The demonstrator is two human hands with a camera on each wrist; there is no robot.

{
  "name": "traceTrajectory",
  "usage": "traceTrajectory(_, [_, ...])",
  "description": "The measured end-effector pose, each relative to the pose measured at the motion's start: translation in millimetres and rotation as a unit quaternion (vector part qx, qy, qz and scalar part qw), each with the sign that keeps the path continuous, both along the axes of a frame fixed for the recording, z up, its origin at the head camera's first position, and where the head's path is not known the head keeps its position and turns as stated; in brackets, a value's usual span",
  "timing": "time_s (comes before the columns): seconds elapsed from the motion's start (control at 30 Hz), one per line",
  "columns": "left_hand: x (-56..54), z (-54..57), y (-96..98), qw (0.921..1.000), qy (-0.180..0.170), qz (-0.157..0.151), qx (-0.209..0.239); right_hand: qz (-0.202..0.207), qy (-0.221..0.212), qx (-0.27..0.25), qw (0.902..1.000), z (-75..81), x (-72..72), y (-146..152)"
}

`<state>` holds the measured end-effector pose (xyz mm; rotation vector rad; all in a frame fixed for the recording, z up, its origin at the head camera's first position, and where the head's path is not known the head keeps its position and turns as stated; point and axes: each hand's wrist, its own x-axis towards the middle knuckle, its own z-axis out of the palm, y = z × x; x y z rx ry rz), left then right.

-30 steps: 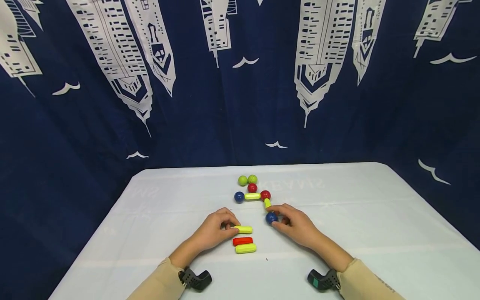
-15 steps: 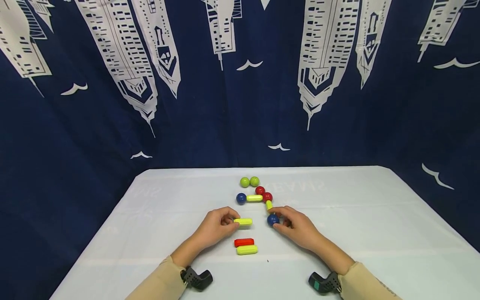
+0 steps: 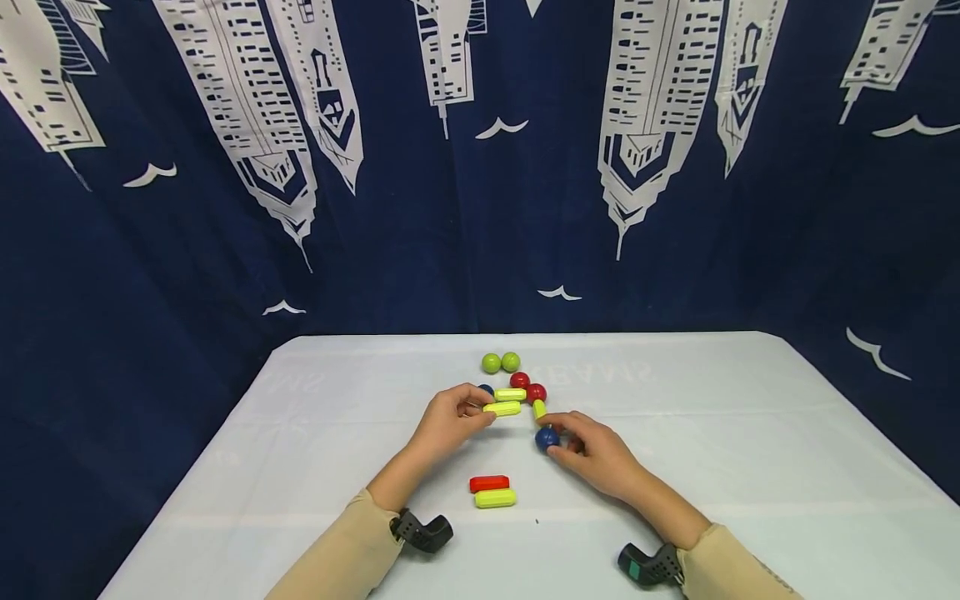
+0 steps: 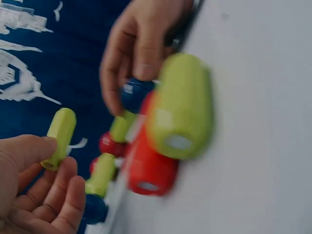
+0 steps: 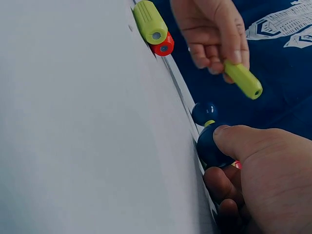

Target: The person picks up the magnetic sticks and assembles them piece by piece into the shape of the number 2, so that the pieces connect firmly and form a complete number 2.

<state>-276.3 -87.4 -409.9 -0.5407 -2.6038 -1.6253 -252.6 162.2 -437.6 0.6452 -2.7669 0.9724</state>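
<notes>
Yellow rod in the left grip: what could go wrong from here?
The yellow rod pinched in the left grip is held up close to the row of pieces, so it might knock the row's rear rod out of line. The right grip holds the near blue ball at the row's end; a twist there could part it from its neighbouring rod. The two green balls are unheld, so a bump might set them rolling.
</notes>
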Motion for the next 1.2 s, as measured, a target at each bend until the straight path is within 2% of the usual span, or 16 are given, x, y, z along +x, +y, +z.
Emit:
traceTrajectory(0.2, [-3.0, -25.6, 2.6, 0.9996, -0.024, -0.014, 0.006, 0.005, 0.004, -0.002, 1.0000, 0.4, 0.8, -0.9])
traceTrajectory(0.33, [-2.7, -32.0, 1.9, 0.9996, -0.018, -0.020, -0.003, 0.014, 0.007, -0.004, 0.9999, 1.0, -0.3, -1.6])
traceTrajectory(0.63, [1.5, -33.3, 8.9, 0.9984, -0.004, -0.041, -0.038, 0.019, 0.022, -0.011, 0.9995, -0.9, -2.2, 1.8])
traceTrajectory(1.2, [3.7, -33.0, 11.3, 0.9975, 0.017, -0.037, -0.058, 0.020, 0.013, -0.012, 0.9996, -0.2, -1.7, 3.0])
